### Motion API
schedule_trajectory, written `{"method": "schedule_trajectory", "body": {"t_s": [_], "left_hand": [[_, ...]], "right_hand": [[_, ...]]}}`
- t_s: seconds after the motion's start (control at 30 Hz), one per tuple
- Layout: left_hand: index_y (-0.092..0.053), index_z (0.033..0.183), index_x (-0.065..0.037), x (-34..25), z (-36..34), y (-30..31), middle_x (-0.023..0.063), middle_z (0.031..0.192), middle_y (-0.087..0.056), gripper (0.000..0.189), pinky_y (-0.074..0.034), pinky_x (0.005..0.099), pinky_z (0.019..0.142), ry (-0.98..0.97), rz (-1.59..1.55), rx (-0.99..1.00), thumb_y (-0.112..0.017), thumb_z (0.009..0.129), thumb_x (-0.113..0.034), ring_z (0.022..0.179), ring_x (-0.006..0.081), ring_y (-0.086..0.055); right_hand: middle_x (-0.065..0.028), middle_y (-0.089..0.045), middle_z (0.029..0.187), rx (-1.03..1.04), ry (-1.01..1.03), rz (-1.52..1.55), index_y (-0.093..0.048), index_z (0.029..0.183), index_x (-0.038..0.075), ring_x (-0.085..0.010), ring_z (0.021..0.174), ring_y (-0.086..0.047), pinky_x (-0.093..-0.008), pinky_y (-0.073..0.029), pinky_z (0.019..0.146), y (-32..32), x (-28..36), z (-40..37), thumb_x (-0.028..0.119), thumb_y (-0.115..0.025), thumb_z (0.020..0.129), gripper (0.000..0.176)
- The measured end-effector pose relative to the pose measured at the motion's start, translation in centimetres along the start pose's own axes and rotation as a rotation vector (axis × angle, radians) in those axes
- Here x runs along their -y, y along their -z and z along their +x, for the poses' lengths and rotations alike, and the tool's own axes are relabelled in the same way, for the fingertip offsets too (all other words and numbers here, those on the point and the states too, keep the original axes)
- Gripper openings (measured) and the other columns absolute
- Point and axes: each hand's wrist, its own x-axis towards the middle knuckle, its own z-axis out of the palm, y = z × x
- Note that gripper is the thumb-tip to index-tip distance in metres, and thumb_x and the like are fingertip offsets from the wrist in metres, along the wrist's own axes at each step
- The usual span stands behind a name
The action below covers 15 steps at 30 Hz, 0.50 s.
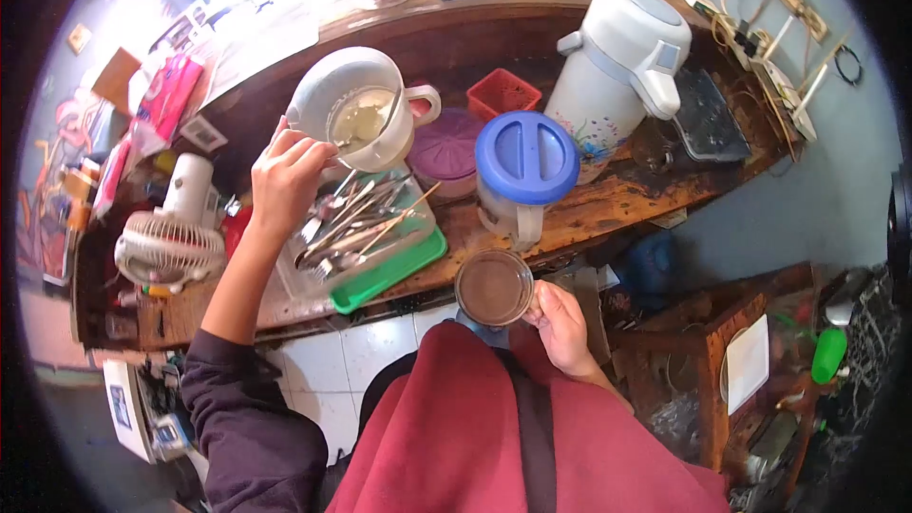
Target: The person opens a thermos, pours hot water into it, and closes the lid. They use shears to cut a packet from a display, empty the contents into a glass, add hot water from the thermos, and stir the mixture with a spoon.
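Note:
My right hand [565, 325] is closed around the handle of a clear glass mug [494, 287] full of brown drink, held in front of my body. My left hand [288, 174] is closed at the near-left rim of a translucent white pitcher [397, 138]. A thin metal piece that looks like a spoon shows at its fingertips, partly hidden by the fingers and the pitcher wall. Pale liquid lies in the pitcher. Below it, a clear tray of cutlery [366, 218] overlaps a green tray [394, 275]. A blue-lidded jug [527, 160] stands beyond the mug.
On the wooden counter [565, 237] stand a floral thermos dispenser [617, 66], a red container [503, 93], a purple lid [444, 147] and a black tray [708, 119]. A white fan [176, 233] stands left. A wooden shelf [712, 380] is at lower right.

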Motion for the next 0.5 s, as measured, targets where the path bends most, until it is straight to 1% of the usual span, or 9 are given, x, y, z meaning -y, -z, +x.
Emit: {"method": "schedule_trajectory", "body": {"t_s": [0.07, 0.2, 0.23, 0.27, 0.37, 0.4, 0.47, 0.5], "left_hand": [[-0.056, 0.072, -0.011, -1.4, -1.4, 2.7, 0.0011, 0.063, -0.054, 0.016, -0.044, 0.0397, 0.085, 0.023, 0.006, 0.034, -0.064, 0.058, -0.007, 0.067, 0.0181, -0.054], [-0.056, 0.069, -0.009, -5.4, -4.7, 8.3, 0.0017, 0.063, -0.054, 0.015, -0.044, 0.0380, 0.084, 0.152, 0.057, 0.122, -0.064, 0.057, -0.005, 0.066, 0.0182, -0.053], [-0.056, 0.068, -0.008, -6.4, -5.7, 9.5, 0.0021, 0.061, -0.053, 0.014, -0.044, 0.0371, 0.084, 0.179, 0.059, 0.117, -0.063, 0.057, -0.003, 0.065, 0.0186, -0.053], [-0.056, 0.068, -0.005, -7.6, -6.6, 10.9, 0.0048, 0.061, -0.055, 0.016, -0.039, 0.0418, 0.090, 0.242, 0.014, 0.147, -0.062, 0.055, 0.003, 0.064, 0.0215, -0.053], [-0.057, 0.067, -0.006, -11.2, -9.9, 14.4, 0.0036, 0.058, -0.055, 0.016, -0.037, 0.0461, 0.092, 0.351, 0.092, 0.193, -0.056, 0.055, 0.005, 0.062, 0.0195, -0.054], [-0.058, 0.065, -0.007, -12.3, -11.2, 15.4, 0.0030, 0.059, -0.055, 0.015, -0.036, 0.0463, 0.092, 0.398, 0.117, 0.194, -0.057, 0.055, 0.004, 0.061, 0.0180, -0.054], [-0.058, 0.063, -0.010, -14.3, -13.7, 17.2, -0.0002, 0.057, -0.053, 0.010, -0.038, 0.0439, 0.091, 0.447, 0.195, 0.186, -0.059, 0.057, -0.003, 0.063, 0.0158, -0.054], [-0.058, 0.064, -0.010, -15.2, -15.1, 18.1, -0.0006, 0.057, -0.053, 0.011, -0.039, 0.0449, 0.090, 0.478, 0.201, 0.182, -0.059, 0.056, -0.002, 0.063, 0.0154, -0.054]], "right_hand": [[0.0022, -0.033, 0.064, 0.029, -0.026, -0.006, -0.037, 0.068, 0.007, -0.0069, 0.060, -0.031, -0.0203, -0.026, 0.054, 0.1, 0.3, -0.1, 0.028, -0.033, 0.092, 0.032], [0.0021, -0.034, 0.064, 0.096, -0.085, -0.034, -0.038, 0.068, 0.007, -0.0069, 0.058, -0.031, -0.0204, -0.026, 0.053, 1.1, 0.2, 0.1, 0.027, -0.034, 0.092, 0.032], [0.0018, -0.035, 0.063, 0.147, -0.084, -0.050, -0.039, 0.068, 0.007, -0.0067, 0.058, -0.031, -0.0205, -0.026, 0.053, 1.3, 0.3, 0.5, 0.028, -0.035, 0.091, 0.032], [0.0018, -0.035, 0.063, 0.186, -0.108, -0.051, -0.039, 0.068, 0.007, -0.0067, 0.058, -0.031, -0.0205, -0.026, 0.053, 1.5, 0.5, 0.8, 0.028, -0.035, 0.091, 0.032], [0.0018, -0.035, 0.062, 0.292, -0.157, -0.126, -0.038, 0.066, 0.007, -0.0066, 0.057, -0.031, -0.0207, -0.025, 0.052, 1.4, 0.8, 1.9, 0.028, -0.035, 0.091, 0.032], [0.0018, -0.035, 0.062, 0.334, -0.172, -0.137, -0.039, 0.066, 0.007, -0.0067, 0.057, -0.031, -0.0210, -0.026, 0.052, 1.0, 0.8, 2.2, 0.027, -0.035, 0.090, 0.032], [0.0019, -0.035, 0.062, 0.362, -0.196, -0.156, -0.039, 0.066, 0.008, -0.0067, 0.057, -0.031, -0.0210, -0.026, 0.053, -0.1, 0.1, 2.7, 0.026, -0.036, 0.089, 0.031], [0.0020, -0.035, 0.062, 0.393, -0.221, -0.138, -0.039, 0.066, 0.008, -0.0067, 0.057, -0.031, -0.0210, -0.026, 0.052, -0.8, -0.3, 2.9, 0.026, -0.038, 0.089, 0.029]]}}
